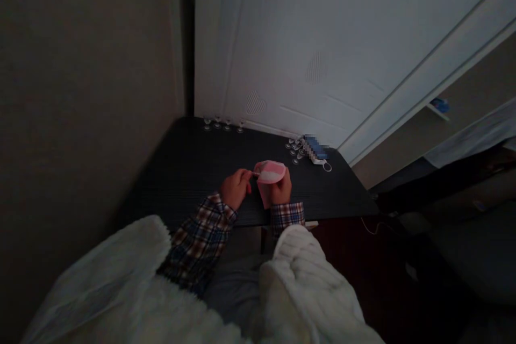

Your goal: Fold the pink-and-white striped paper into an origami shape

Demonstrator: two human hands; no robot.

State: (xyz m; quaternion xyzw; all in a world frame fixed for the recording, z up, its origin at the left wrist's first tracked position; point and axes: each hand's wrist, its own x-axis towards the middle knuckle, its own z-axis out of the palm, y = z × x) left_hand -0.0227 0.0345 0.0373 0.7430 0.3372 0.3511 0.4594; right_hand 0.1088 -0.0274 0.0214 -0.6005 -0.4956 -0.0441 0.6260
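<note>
My right hand (pixel 281 188) is closed round a pink pouch-like object (pixel 269 173) with a pale inside, held just above the dark table (pixel 185 161). My left hand (pixel 236 188) is pinched on a thin pinkish stick (pixel 256 173) whose tip touches the left edge of the pink object. Both wrists show plaid cuffs under fluffy white sleeves. The scene is dim, so the pink object's exact form is unclear.
Small clear suction-cup-like pieces (pixel 223 124) line the table's far edge. More of them cluster at the back right (pixel 294 149), beside a blue object (pixel 315 149) with a white loop. A white door panel (pixel 322 43) rises behind. A dark chair sits at right.
</note>
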